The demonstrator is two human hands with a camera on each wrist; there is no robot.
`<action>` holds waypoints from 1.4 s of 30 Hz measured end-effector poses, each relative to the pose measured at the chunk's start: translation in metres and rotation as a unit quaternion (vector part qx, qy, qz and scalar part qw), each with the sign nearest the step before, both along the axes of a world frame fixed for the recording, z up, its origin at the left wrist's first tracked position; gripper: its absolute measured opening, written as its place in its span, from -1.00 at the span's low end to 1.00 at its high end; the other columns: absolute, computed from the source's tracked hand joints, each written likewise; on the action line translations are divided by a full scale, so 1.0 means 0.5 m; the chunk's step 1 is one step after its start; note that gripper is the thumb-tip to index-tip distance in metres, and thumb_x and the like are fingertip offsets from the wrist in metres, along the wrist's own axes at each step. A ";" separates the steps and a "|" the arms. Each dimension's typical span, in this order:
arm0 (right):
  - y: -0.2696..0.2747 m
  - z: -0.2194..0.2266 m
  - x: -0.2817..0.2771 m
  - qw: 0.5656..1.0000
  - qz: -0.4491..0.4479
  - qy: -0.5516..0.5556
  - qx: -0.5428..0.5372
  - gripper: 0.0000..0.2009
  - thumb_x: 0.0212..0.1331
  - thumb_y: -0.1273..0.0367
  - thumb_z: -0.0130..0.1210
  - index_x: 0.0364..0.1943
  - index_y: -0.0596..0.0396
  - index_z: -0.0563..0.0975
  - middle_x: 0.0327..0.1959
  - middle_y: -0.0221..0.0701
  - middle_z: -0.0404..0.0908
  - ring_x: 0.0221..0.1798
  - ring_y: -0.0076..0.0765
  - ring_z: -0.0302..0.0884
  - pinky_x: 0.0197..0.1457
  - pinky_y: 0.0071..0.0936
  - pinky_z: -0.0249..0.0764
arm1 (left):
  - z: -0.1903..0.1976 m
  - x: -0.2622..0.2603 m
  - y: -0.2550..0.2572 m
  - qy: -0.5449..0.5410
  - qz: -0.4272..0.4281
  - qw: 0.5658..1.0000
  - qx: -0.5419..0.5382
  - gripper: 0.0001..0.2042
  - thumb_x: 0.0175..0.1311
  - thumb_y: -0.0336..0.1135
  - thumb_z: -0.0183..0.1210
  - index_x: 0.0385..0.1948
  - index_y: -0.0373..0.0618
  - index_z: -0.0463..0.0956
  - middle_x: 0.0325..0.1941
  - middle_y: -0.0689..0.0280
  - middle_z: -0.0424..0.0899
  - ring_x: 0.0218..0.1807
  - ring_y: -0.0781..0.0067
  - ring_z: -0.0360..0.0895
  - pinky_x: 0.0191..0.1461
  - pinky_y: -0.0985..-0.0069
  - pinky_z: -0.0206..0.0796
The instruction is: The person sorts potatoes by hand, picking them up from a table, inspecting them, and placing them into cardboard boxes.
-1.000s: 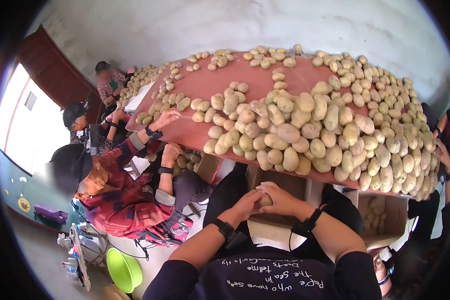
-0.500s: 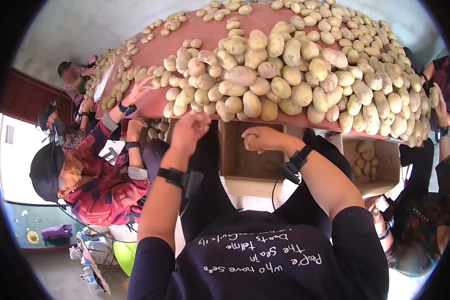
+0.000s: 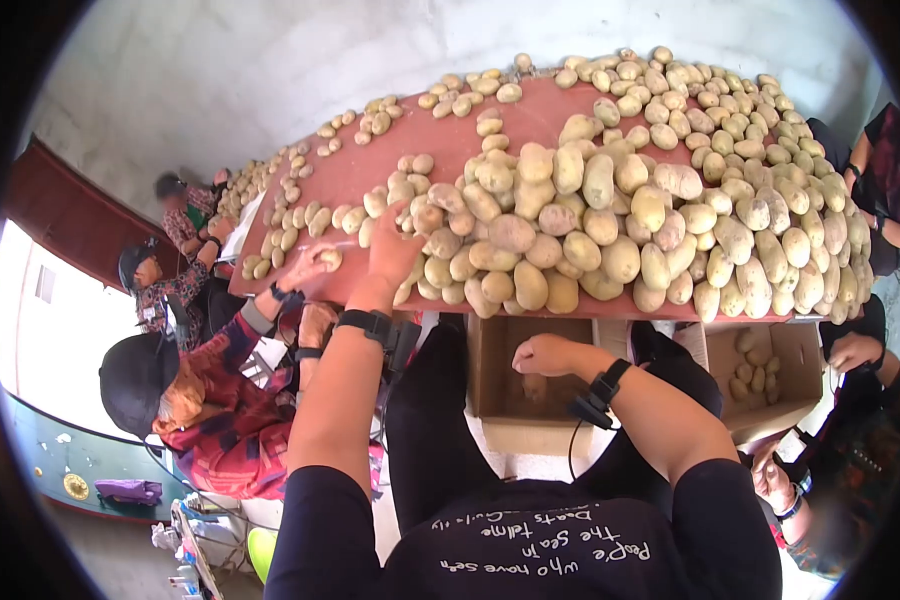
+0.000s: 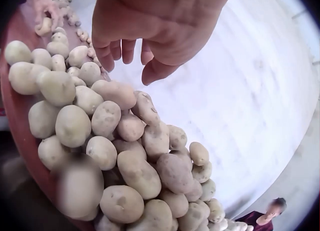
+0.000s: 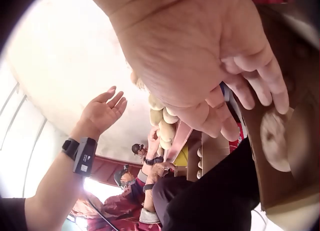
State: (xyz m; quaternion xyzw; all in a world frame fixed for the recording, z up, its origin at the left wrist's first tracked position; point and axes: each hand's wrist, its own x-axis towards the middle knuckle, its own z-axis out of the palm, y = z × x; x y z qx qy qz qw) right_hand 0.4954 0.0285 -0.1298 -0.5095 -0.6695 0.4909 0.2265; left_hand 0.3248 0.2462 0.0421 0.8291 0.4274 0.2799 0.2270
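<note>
My left hand reaches over the near-left edge of a heap of potatoes on the red table. In the left wrist view that hand hangs above the potatoes, fingers relaxed and apart, holding nothing. My right hand is over a cardboard box below the table edge. A potato shows just under its fingers. The right wrist view has the right hand with loosely bent, empty fingers and a blurred potato beyond the fingertips, apart from them.
Another cardboard box with several potatoes stands at the right. A person in a red checked shirt sits at the left, one hand at the table's edge. Other people are farther left and at the right. A green basin is at lower left.
My hands were together around a potato, then separated. The left hand moved up and forward to the heap; the right moved over the box and let go of its potato.
</note>
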 end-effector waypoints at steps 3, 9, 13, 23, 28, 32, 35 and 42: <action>-0.004 0.046 0.010 0.999 0.025 -0.028 -0.026 -0.67 0.13 0.17 0.05 -0.18 0.09 0.62 -0.26 -0.25 0.66 -0.18 -0.19 0.60 -0.04 -0.33 0.46 | -0.006 0.038 0.020 0.070 -0.022 0.995 0.069 -0.27 -0.16 -0.47 0.31 0.23 -0.02 0.30 0.22 0.07 0.38 0.29 0.02 0.26 0.35 0.22 0.14; -0.009 0.017 -0.006 0.994 0.062 -0.086 -0.013 -0.68 0.14 0.16 0.07 -0.19 0.09 0.61 -0.27 -0.22 0.66 -0.18 -0.10 0.59 -0.07 -0.27 0.47 | -0.008 0.093 0.052 0.161 -0.043 0.978 0.127 -0.26 -0.14 -0.46 0.30 0.25 0.13 0.30 0.16 0.15 0.42 0.26 0.06 0.28 0.36 0.22 0.12; -0.020 0.033 -0.001 0.993 0.080 -0.082 -0.037 -0.70 0.14 0.18 0.07 -0.19 0.09 0.61 -0.31 -0.22 0.66 -0.20 -0.09 0.59 -0.09 -0.22 0.45 | -0.001 0.108 0.070 0.182 -0.058 0.978 0.078 -0.35 -0.10 -0.43 0.30 0.18 0.17 0.40 0.00 0.21 0.52 0.15 0.14 0.38 0.29 0.24 0.18; -0.033 0.010 0.009 0.996 0.039 -0.081 0.013 -0.72 0.12 0.19 0.09 -0.25 0.09 0.61 -0.29 -0.22 0.65 -0.20 -0.08 0.59 -0.09 -0.23 0.46 | 0.013 0.096 0.062 -0.027 -0.007 0.999 0.031 -0.63 0.28 -0.29 0.12 0.11 -0.10 0.40 -0.10 0.13 0.60 -0.09 0.19 0.54 0.04 0.36 0.35; -0.029 0.058 0.017 0.999 0.035 -0.004 0.016 -0.66 0.18 0.16 0.05 -0.15 0.13 0.59 -0.18 -0.19 0.63 -0.09 -0.15 0.58 0.01 -0.32 0.46 | 0.022 0.038 -0.016 -0.253 -0.040 0.946 -0.199 -0.64 0.46 -0.10 -0.10 -0.01 -0.25 0.41 -0.16 0.28 0.57 -0.12 0.51 0.48 -0.01 0.47 0.36; -0.034 0.109 0.014 0.969 -0.053 0.212 -0.113 -0.59 0.28 0.12 -0.02 0.05 0.11 0.49 -0.01 -0.21 0.56 0.04 -0.18 0.54 0.06 -0.26 0.48 | -0.003 -0.020 -0.166 -0.182 -0.108 0.945 -0.251 -0.67 0.44 -0.14 -0.06 -0.04 -0.25 0.43 -0.17 0.34 0.56 -0.17 0.56 0.48 -0.09 0.57 0.37; -0.034 0.123 0.010 0.863 -0.095 0.440 -0.230 -0.53 0.32 0.05 -0.06 0.18 0.04 0.37 0.07 -0.28 0.47 0.08 -0.17 0.49 0.09 -0.11 0.50 | -0.085 -0.043 -0.253 -0.104 -0.132 0.943 -0.286 -0.70 0.40 -0.19 0.01 -0.06 -0.26 0.44 -0.21 0.31 0.57 -0.17 0.56 0.48 -0.10 0.54 0.39; -0.042 0.115 0.011 0.852 -0.085 0.464 -0.225 -0.57 0.31 0.21 0.05 0.19 0.05 0.31 0.07 -0.29 0.47 0.09 -0.24 0.50 0.01 -0.14 0.58 | -0.108 -0.039 -0.330 -0.044 -0.164 0.910 -0.377 -0.86 0.26 -0.38 0.18 -0.24 -0.22 0.52 -0.32 0.33 0.62 -0.25 0.61 0.54 -0.15 0.56 0.40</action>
